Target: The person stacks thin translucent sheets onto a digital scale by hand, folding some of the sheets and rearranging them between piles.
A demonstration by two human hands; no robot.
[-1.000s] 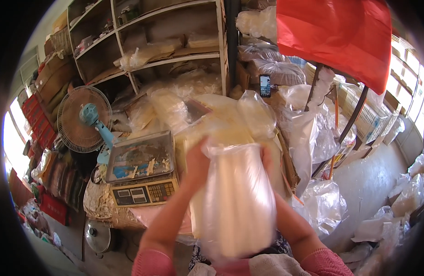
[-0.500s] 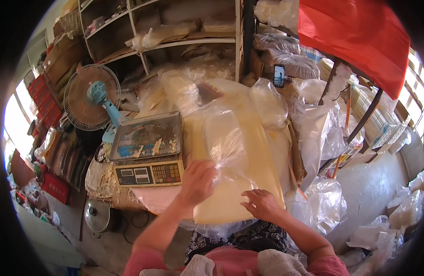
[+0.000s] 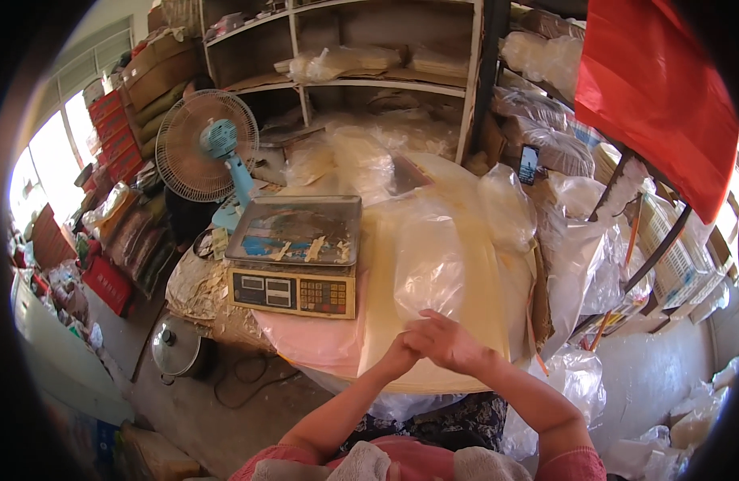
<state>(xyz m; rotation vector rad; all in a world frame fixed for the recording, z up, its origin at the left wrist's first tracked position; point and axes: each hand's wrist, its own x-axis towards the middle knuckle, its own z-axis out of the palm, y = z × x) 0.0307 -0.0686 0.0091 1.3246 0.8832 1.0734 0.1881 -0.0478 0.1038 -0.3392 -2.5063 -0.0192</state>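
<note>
A clear plastic bag (image 3: 428, 256) with pale contents lies on the pale yellow sheets (image 3: 377, 345) in the middle of the table. At its near end my two hands meet. My left hand (image 3: 404, 355) is closed at the gathered end of the bag. My right hand (image 3: 449, 345) lies against it from the right, its fingers bent over the same spot. The bag's neck itself is mostly hidden by the fingers.
Left of the bag stands a weighing scale (image 3: 293, 276) with yellowish scraps on its pan. Behind it is a blue fan (image 3: 218, 138). Another clear bag (image 3: 506, 208) sits farther right, near a phone (image 3: 528, 164). A lidded pot (image 3: 177, 351) stands on the floor, lower left.
My hands, apart before, have come together at the bag's near end. My left hand has moved nearer and my right hand toward it. The whole view has shifted, with things appearing farther right.
</note>
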